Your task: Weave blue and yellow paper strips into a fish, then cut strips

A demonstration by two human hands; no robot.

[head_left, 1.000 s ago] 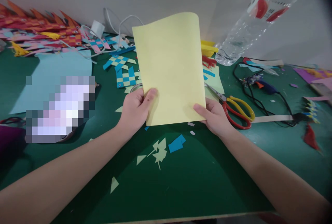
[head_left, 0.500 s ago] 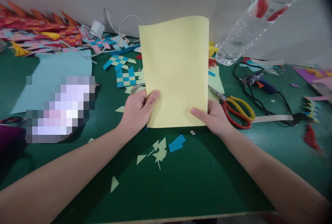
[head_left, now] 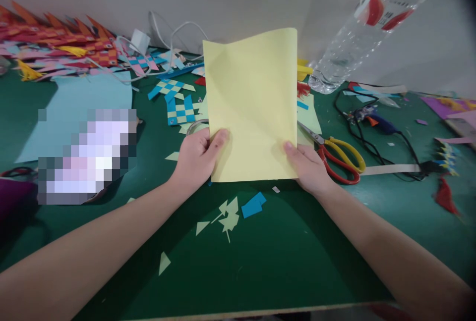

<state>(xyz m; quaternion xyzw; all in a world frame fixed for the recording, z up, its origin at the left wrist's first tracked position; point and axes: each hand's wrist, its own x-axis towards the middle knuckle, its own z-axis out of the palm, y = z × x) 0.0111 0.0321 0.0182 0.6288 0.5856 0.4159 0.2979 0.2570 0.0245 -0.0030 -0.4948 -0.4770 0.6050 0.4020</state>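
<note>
Both hands, left (head_left: 197, 155) and right (head_left: 308, 168), gripped the yellow sheet (head_left: 253, 103) by its lower corners, upright above the bench (head_left: 282, 256); since a second earlier it had shifted right and creased diagonally, scissors (head_left: 336, 155) beside it.

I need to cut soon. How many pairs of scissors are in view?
1. The scissors, with one yellow and one red handle, lie on the green table just right of the right hand, which holds the yellow sheet. Clutter may hide others.
</note>
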